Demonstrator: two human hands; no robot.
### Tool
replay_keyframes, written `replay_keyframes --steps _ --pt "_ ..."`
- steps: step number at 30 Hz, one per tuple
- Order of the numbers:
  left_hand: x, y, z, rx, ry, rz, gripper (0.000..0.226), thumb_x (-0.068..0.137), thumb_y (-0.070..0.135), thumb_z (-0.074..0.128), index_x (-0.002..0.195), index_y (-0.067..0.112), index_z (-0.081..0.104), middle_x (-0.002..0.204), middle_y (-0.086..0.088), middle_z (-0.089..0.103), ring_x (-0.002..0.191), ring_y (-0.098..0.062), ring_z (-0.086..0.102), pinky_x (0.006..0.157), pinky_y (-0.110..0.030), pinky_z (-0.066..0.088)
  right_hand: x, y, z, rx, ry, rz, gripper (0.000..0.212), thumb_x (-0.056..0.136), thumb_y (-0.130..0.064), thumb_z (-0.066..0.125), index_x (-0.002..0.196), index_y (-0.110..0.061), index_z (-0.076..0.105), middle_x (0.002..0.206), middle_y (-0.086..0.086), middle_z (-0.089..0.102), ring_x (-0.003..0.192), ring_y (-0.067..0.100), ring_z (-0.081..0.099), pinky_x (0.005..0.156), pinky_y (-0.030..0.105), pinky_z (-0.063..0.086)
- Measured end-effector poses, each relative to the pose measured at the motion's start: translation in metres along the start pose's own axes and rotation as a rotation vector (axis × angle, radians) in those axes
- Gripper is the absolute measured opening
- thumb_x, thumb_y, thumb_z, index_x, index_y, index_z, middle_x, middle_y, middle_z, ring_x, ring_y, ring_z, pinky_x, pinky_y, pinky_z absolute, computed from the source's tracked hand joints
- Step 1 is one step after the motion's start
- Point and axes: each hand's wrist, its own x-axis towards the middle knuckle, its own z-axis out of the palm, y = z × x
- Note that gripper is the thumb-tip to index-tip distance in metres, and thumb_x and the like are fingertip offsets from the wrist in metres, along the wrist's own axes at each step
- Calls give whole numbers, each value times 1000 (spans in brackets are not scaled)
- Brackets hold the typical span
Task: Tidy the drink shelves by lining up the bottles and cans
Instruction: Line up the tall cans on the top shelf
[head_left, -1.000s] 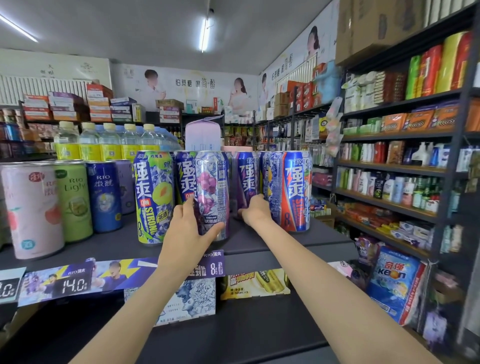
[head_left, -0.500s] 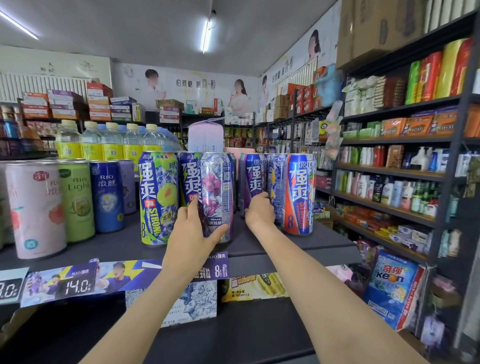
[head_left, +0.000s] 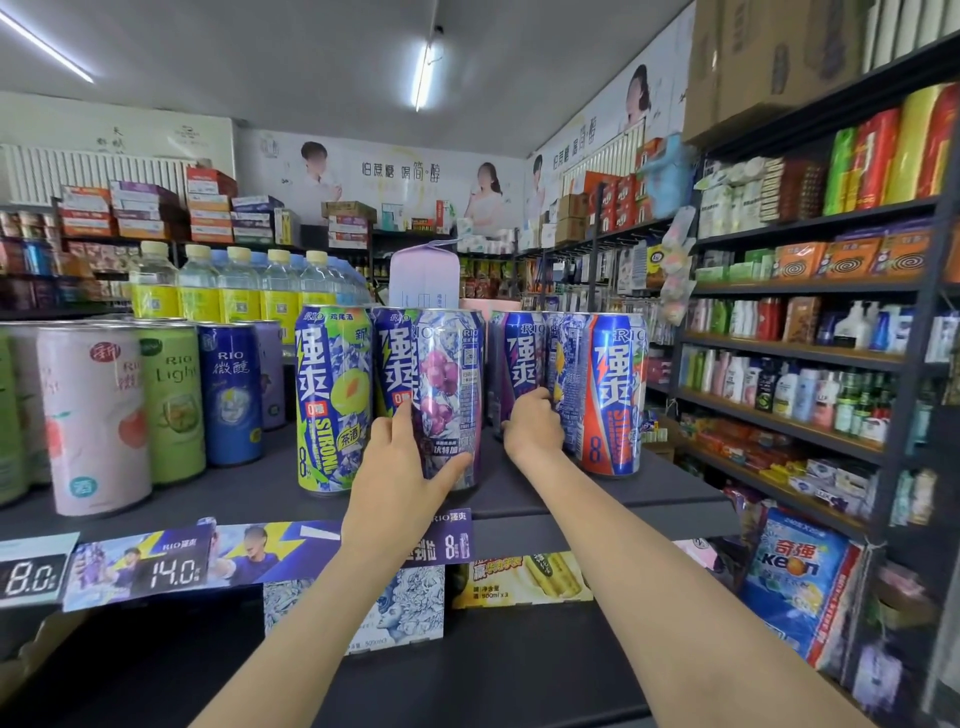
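Tall RIO cans stand in a row on the dark shelf (head_left: 249, 506). My left hand (head_left: 400, 457) grips the purple grape can (head_left: 447, 395) low down, thumb across its front. To its left stands a green and blue can (head_left: 332, 400), with another blue can (head_left: 395, 358) just behind. My right hand (head_left: 530, 421) curls round the base of a blue and yellow can (head_left: 563, 374), between a purple-blue can (head_left: 522, 358) and the red and blue can (head_left: 613, 400) at the right end. The fingers of my right hand are hidden behind the cans.
More cans stand to the left: pink (head_left: 93, 415), green (head_left: 174, 400), dark blue (head_left: 231, 389). Yellow-labelled bottles (head_left: 239, 291) line up behind. Price tags (head_left: 171, 566) hang on the shelf edge, with boxed packs (head_left: 410, 597) below. A stocked rack (head_left: 810, 353) fills the right side.
Both hands stay on the same two cans. The view has shifted slightly closer, and the cans sit a touch higher in the frame.
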Motion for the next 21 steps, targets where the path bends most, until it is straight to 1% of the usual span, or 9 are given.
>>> replay_keyframes --steps 6,10,11,13,14,16,19,20,21 --pt "1 -1 0 10 4 7 84 84 48 58 147 10 17 132 -7 36 119 -25 45 85 -33 43 4 -2 1 9 -3 19 57 94 -7 51 136 14 19 131 25 49 119 36 52 91 40 45" --pt "1 -1 -1 12 3 3 84 84 48 59 146 10 18 130 -7 37 119 -25 44 85 -33 42 -5 -2 -5 -12 -76 7 63 94 -5 49 139 15 9 135 27 44 124 37 48 96 40 41" --pt "0 -1 -1 9 7 6 84 84 48 59 146 9 19 129 -8 38 118 -26 45 85 -34 42 -10 -2 -9 -12 -98 -8 62 94 -4 48 140 13 10 136 27 43 124 37 47 97 40 41" --pt "0 0 -2 12 5 7 84 83 48 59 146 9 20 130 -8 38 117 -27 46 84 -35 43 -25 1 -21 2 -110 -78 53 93 -3 49 137 8 22 132 26 47 120 38 49 94 40 42" --pt "0 1 -2 19 0 3 84 84 48 59 146 9 19 131 -9 38 117 -27 46 84 -35 43 -35 4 -29 9 -85 -142 47 93 -4 49 134 4 28 128 24 49 116 38 51 90 40 42" --pt "0 2 -3 32 -10 -4 84 84 49 58 146 8 19 133 -10 37 117 -28 46 84 -36 43 -54 15 -44 37 52 -305 39 93 -6 49 130 -2 36 124 19 52 112 35 53 87 38 41" --pt "0 3 -3 43 -20 -10 84 84 49 58 146 7 18 133 -12 36 117 -30 46 84 -38 44 -72 35 -67 127 286 -513 36 92 -3 49 128 -4 44 129 12 48 120 28 45 94 27 33" --pt "0 2 -3 43 -23 -13 84 85 49 58 146 7 18 133 -12 36 117 -30 46 84 -38 44 -73 41 -74 155 357 -545 35 91 -1 50 125 -3 47 131 12 46 122 27 41 97 25 29" --pt "-1 2 -3 41 -27 -17 84 85 49 58 146 6 18 133 -12 36 116 -30 46 84 -39 44 -72 46 -79 170 435 -543 34 88 0 53 123 -2 50 131 13 44 124 28 38 99 27 28"
